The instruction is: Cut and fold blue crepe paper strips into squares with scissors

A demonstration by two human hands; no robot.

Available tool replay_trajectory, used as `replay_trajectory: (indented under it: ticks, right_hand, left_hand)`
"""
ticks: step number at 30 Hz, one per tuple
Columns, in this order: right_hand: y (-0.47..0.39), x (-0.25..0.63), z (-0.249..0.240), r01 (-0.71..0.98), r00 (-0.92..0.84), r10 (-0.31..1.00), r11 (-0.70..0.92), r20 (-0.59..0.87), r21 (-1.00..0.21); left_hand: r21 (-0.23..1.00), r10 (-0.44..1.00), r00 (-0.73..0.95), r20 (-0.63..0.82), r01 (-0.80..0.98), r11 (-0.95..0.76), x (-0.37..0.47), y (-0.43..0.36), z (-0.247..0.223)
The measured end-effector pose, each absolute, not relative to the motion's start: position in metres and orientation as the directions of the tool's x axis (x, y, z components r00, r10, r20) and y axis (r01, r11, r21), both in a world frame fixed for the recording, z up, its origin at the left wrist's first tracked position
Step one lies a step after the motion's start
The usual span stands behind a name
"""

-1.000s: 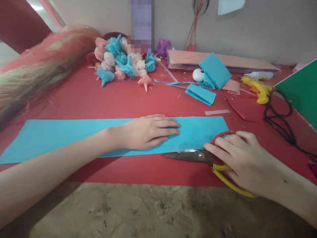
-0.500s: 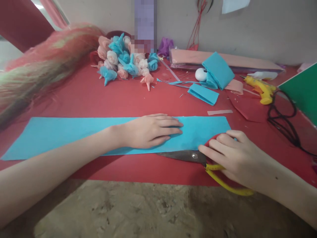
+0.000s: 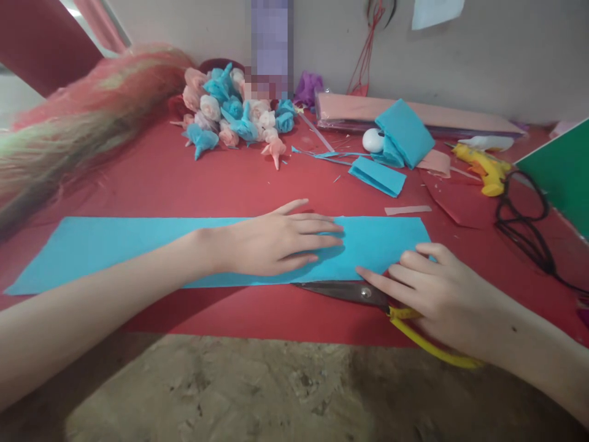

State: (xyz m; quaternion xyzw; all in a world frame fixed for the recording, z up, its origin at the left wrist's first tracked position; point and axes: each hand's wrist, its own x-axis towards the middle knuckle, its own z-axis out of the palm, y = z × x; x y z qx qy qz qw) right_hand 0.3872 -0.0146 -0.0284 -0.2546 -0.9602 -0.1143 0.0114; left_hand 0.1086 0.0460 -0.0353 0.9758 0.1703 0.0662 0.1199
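Observation:
A long strip of sky-blue crepe paper [image 3: 124, 245] lies flat across the near part of the table. My left hand [image 3: 280, 242] rests palm down on it, open, with the fingers pointing right and the little finger spread away. At the strip's right end, my right hand [image 3: 432, 288] is curled over the yellow-handled scissors [image 3: 335, 293], partly covering the grips. Its index finger reaches out to the paper's near edge. The dark blades point left along that edge and look closed; whether the tip lies under the paper I cannot tell.
Blue, pink and white paper flowers [image 3: 239, 116] are heaped at the back. Folded blue paper [image 3: 377, 176], a white ball [image 3: 373, 140] and a yellow glue gun [image 3: 485, 167] with a black cord [image 3: 529, 239] lie back right. Fluffy pink-green material [image 3: 92, 116] runs along the left.
My left little finger has lifted and spread away from the others. The scissors have shifted slightly right, and my right index finger has stretched further left onto the paper.

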Motion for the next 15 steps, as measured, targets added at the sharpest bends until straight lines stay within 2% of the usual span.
replay_trajectory:
  ticks: [3,8,15]
  right_hand:
    - [-0.015,0.396,-0.027,0.505,-0.863,0.498,0.846,0.083,0.174]
    - [-0.014,0.424,-0.023,0.537,-0.841,0.541,0.835,0.002,0.120]
    - [-0.016,0.466,-0.025,0.571,-0.810,0.586,0.792,-0.008,0.214]
  left_hand:
    - [0.263,0.351,0.934,0.072,0.322,-0.910,0.106,0.046,-0.029]
    - [0.279,0.333,0.941,0.053,0.307,-0.910,0.104,0.050,-0.034]
    - [0.349,0.325,0.944,0.057,0.286,-0.892,0.111,0.047,-0.037]
